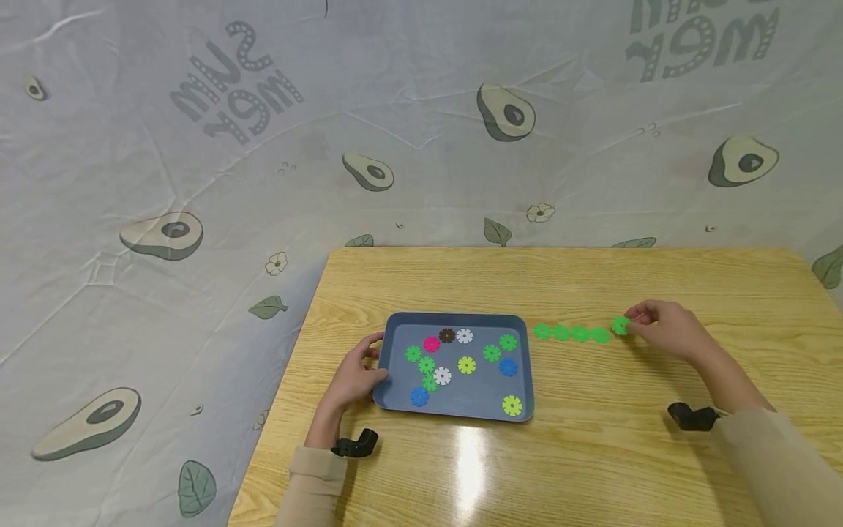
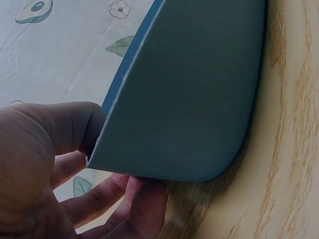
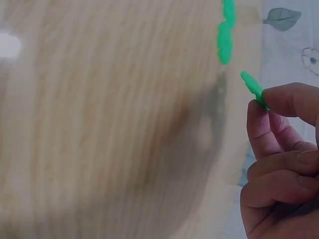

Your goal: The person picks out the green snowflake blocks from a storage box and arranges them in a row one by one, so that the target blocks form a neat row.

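Observation:
My right hand [image 1: 667, 329] pinches a green notched disc [image 1: 620, 326] between thumb and fingertips, just right of a row of several green notched discs [image 1: 580, 334] on the table. The right wrist view shows the pinched disc [image 3: 253, 88] edge-on, apart from the end of the row [image 3: 225, 42]. My left hand [image 1: 356, 375] grips the left side of a blue-grey tray [image 1: 461, 413]. In the left wrist view the thumb lies at the rim of the tray [image 2: 179, 94], with fingertips by its lower edge. Several loose notched discs, such as a yellow one [image 1: 467, 365], lie in the tray.
Wooden table [image 1: 566, 468] spreads around the tray, with a bright light reflection at its front. A hanging cloth [image 1: 421, 88] printed with avocados and leaves stands behind the table and along its left side. Each wrist wears a black camera mount [image 1: 356, 443].

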A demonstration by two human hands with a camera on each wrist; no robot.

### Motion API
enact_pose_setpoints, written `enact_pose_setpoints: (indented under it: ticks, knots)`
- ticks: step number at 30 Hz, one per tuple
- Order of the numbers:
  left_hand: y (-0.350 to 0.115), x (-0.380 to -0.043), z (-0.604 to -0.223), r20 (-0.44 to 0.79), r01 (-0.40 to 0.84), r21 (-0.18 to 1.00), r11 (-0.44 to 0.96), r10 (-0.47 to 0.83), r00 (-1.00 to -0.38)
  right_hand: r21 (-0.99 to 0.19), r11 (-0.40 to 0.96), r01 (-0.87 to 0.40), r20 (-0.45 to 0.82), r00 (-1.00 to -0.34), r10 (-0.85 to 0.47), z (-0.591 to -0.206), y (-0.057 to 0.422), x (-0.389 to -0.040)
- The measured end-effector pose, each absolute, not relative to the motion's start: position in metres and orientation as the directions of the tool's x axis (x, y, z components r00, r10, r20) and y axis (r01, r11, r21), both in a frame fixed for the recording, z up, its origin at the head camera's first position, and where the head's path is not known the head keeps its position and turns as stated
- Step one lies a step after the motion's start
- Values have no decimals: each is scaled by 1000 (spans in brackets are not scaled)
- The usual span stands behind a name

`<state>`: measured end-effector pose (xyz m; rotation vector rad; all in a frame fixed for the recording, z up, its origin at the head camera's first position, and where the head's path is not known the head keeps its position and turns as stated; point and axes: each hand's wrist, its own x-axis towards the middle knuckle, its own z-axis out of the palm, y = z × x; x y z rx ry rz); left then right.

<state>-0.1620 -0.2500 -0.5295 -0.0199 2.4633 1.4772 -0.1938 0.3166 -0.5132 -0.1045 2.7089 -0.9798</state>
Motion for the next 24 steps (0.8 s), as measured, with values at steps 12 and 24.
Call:
enact_pose_setpoints:
  ticks: [12,24]
  knots:
    - [-249,-161,-528,-242,-157,864,478,121,-963,-640,763,90,-278,-953,-120,-533,325,-190]
    - [-249,-161,-528,-235,-152,871,467,125,-964,-625,772,118,-307,-946,-104,-528,321,-187]
